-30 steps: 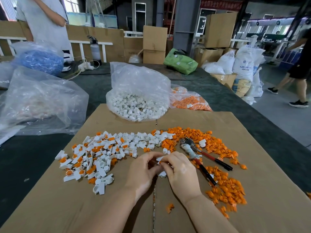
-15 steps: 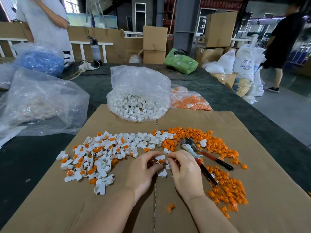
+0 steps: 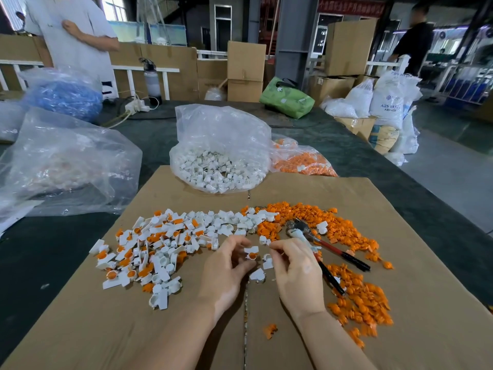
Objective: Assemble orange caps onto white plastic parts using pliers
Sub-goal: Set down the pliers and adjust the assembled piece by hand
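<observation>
Head cam: your clear bag (image 3: 221, 145) holds white parts, left hand (image 3: 226, 273) pinches a capped white part (image 3: 251, 253), right hand (image 3: 296, 273) curled, grip unclear, pliers (image 3: 320, 247) beside it.

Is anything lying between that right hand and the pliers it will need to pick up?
Nothing visible blocks them. The pliers lie on the cardboard right beside the right hand, its knuckles almost over one handle. Only loose orange caps surround them.

Single head-worn wide-angle view, forward and down, close over the cardboard sheet (image 3: 400, 263), factory floor beyond.
</observation>
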Tool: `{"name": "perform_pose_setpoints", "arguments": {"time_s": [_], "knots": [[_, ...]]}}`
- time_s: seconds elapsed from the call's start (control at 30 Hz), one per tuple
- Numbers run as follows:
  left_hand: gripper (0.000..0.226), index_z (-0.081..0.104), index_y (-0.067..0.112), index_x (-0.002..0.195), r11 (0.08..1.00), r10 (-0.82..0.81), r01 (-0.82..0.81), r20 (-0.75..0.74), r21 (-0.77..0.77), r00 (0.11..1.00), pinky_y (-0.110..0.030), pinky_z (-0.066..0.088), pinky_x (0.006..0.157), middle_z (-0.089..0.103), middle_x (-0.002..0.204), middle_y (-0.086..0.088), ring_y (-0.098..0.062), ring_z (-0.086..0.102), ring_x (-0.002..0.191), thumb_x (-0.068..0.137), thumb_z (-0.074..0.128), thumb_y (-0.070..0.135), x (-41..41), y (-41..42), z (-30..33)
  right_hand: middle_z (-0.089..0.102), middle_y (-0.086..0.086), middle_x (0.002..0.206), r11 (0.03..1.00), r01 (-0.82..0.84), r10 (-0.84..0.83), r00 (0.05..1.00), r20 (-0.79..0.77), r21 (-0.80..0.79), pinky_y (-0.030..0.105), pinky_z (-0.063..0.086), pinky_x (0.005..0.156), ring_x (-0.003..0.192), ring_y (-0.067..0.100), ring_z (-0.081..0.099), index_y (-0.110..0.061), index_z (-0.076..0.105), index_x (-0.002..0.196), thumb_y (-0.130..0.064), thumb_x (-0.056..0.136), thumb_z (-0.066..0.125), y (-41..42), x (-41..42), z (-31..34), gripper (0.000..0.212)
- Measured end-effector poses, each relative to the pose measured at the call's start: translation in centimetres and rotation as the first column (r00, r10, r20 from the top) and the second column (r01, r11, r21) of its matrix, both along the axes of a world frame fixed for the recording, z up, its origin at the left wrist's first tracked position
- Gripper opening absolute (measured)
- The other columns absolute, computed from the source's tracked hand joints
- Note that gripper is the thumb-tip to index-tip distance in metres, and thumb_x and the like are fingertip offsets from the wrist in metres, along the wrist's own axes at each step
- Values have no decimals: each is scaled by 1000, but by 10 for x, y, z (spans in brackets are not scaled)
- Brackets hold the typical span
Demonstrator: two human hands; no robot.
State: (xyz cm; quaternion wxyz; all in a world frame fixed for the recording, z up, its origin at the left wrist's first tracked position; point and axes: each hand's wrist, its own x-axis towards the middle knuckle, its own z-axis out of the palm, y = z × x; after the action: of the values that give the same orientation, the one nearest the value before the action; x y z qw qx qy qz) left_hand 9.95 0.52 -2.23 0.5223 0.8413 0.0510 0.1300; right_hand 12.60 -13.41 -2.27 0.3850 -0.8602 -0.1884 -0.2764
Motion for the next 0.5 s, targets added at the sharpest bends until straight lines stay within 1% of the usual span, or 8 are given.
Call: {"name": "perform_pose_setpoints", "arguments": {"time_s": [0.07, 0.13, 0.2, 0.27, 0.33, 0.43, 0.5], "knots": [[36, 51, 45, 93, 999, -24, 24, 10, 43, 1000, -5, 42, 70, 60, 88, 14, 5, 56, 80, 83, 69, 15, 0, 0, 0, 65, -3, 81, 995, -76, 79, 996, 45, -62, 18, 47, 72, 80, 13, 60, -10, 72, 84, -3, 77, 74, 1, -2, 1, 11], [35, 53, 46, 97, 994, -50, 48, 22, 103, 998, -6, 44, 72, 61, 92, 18, 5, 56, 83, 85, 68, 17, 0, -1, 1, 65, -2, 82, 986, -109, 119, 990, 77, -128, 17, 45, 74, 79, 15, 61, -11, 73, 84, -3, 73, 77, 1, -3, 2, 14], [35, 55, 46, 98, 988, -72, 67, 34, 137, 997, -10, 46, 75, 62, 93, 20, 4, 58, 85, 85, 67, 17, 0, -3, 1, 65, -2, 81, 976, -125, 142, 986, 87, -176, 17, 46, 72, 77, 15, 60, -12, 73, 81, -3, 71, 79, 2, -3, 3, 14], [36, 56, 48, 96, 981, -90, 81, 44, 174, 995, -13, 48, 76, 62, 92, 22, 4, 59, 86, 85, 67, 15, 0, -4, 1, 63, -3, 78, 971, -131, 151, 985, 86, -201, 22, 50, 66, 73, 15, 58, -12, 70, 76, -3, 72, 78, 3, -4, 3, 13], [39, 53, 51, 92, 974, -97, 84, 53, 212, 994, -10, 46, 73, 61, 88, 25, 8, 57, 86, 85, 67, 15, -1, -5, 3, 61, -2, 75, 969, -125, 145, 986, 82, -215, 25, 50, 62, 70, 15, 57, -11, 67, 72, -1, 72, 77, 4, -3, 4, 14], [38, 50, 51, 91, 973, -85, 71, 57, 219, 995, -5, 42, 70, 58, 87, 26, 13, 54, 85, 85, 67, 17, -2, -7, 3, 63, -3, 75, 969, -103, 124, 989, 82, -222, 25, 48, 63, 70, 16, 57, -12, 69, 73, -4, 73, 77, 5, -3, 4, 12], [34, 50, 47, 94, 982, -13, -1, 74, 187, 997, 0, 39, 69, 55, 89, 25, 14, 53, 83, 87, 65, 17, -2, -6, 3, 64, -3, 77, 984, -13, 24, 998, 64, -175, 31, 46, 66, 73, 18, 59, -13, 71, 78, -7, 75, 76, 3, -2, 2, 8]]}}
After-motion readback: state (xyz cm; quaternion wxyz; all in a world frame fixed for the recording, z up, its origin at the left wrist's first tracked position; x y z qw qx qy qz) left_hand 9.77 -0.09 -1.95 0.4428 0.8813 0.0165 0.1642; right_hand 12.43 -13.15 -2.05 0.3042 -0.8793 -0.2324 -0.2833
